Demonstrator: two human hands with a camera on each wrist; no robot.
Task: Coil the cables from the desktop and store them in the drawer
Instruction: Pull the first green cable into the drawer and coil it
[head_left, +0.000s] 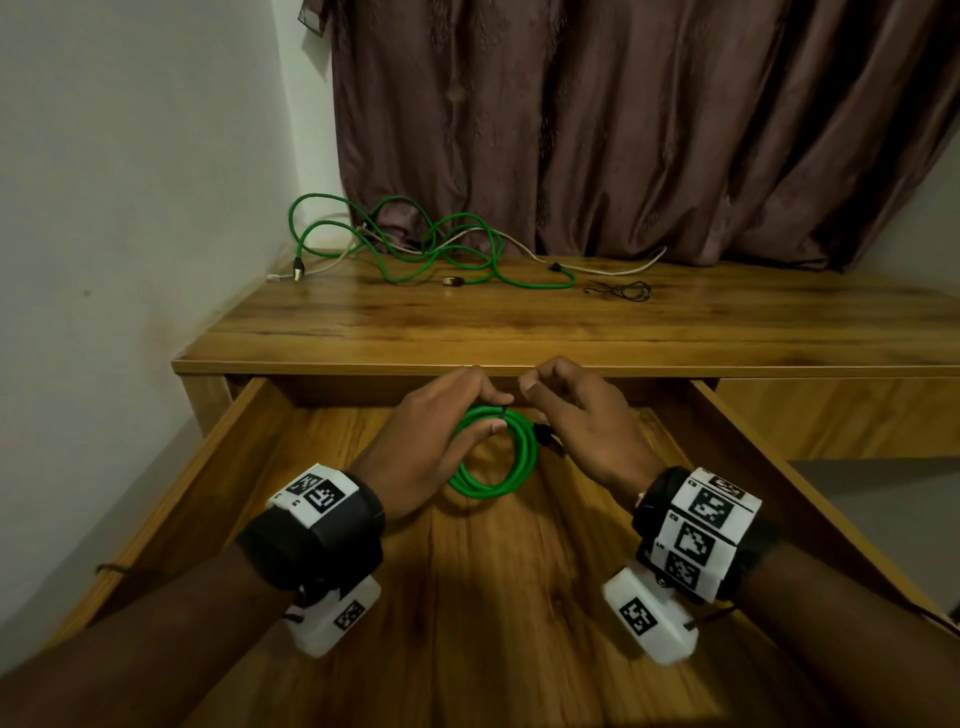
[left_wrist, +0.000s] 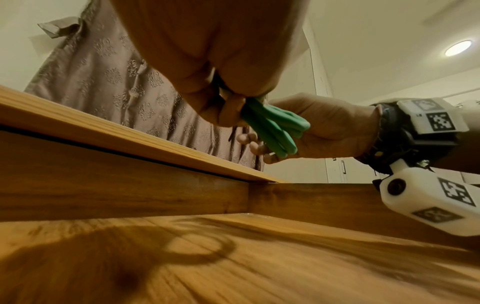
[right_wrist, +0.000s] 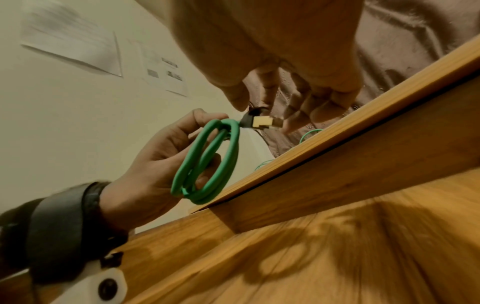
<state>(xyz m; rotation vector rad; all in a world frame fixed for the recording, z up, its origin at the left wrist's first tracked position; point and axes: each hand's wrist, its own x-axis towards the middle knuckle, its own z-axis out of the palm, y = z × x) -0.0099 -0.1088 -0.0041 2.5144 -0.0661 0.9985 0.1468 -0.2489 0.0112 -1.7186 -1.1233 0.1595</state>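
Observation:
A green cable wound into a small coil (head_left: 519, 457) hangs over the open wooden drawer (head_left: 234, 441). My left hand (head_left: 498, 413) grips the coil's top between thumb and fingers. My right hand (head_left: 540, 405) is just to its right, fingers curled. Its thumb and forefinger pinch a thin black tie right by the cable's yellow-tipped plug (right_wrist: 261, 123). The left wrist view shows thin dark strands dangling under the coil (left_wrist: 272, 131). A second green cable (head_left: 415, 249) lies loose and tangled at the back of the desktop (head_left: 519, 322), crossed by a white cable (head_left: 623, 270).
A small black tie (head_left: 621, 291) lies on the desktop to the right of the cables. A brown curtain (head_left: 623, 130) hangs behind the desk and a white wall (head_left: 130, 208) stands to the left. The drawer floor (head_left: 493, 597) under my hands is bare wood.

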